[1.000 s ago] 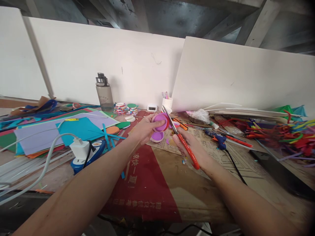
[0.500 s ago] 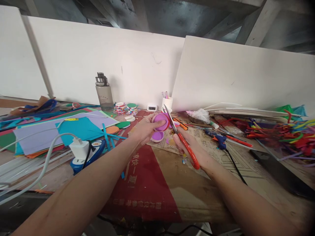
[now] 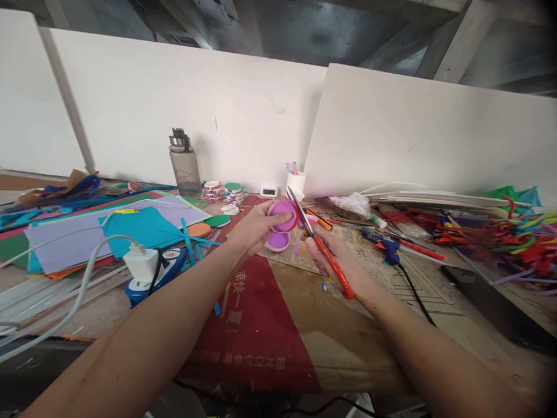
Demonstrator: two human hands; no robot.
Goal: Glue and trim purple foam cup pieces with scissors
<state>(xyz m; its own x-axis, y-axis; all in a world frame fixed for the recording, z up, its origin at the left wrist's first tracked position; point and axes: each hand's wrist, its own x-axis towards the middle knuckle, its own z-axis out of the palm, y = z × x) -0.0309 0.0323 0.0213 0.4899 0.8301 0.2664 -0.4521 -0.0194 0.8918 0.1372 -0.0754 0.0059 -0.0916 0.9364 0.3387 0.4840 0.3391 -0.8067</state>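
Note:
My left hand (image 3: 256,227) is closed on a shallow round purple disc (image 3: 281,212) with a red strip along its right edge, thumb lying across its face. In my right hand (image 3: 338,259) are scissors (image 3: 327,253) with red handles, their blades pointing up and away beside the disc's right edge. Whether the blades touch the red strip I cannot tell. Just below the held disc, a second purple disc (image 3: 277,241) with a pale rim lies on the newspaper (image 3: 365,249). Another purple piece (image 3: 311,219) shows partly behind the blades.
Coloured sheets (image 3: 65,244), a white charger (image 3: 140,264) and its cable occupy the left. A bottle (image 3: 184,168), small clock (image 3: 268,190) and paper cup (image 3: 296,183) stand at the back. To the right are a glue gun (image 3: 389,251), a black phone-like slab (image 3: 491,307) and colourful strips (image 3: 522,244).
The scissors' blades have shifted slightly left, closer to the disc's edge. My left hand and the disc stay almost where they were.

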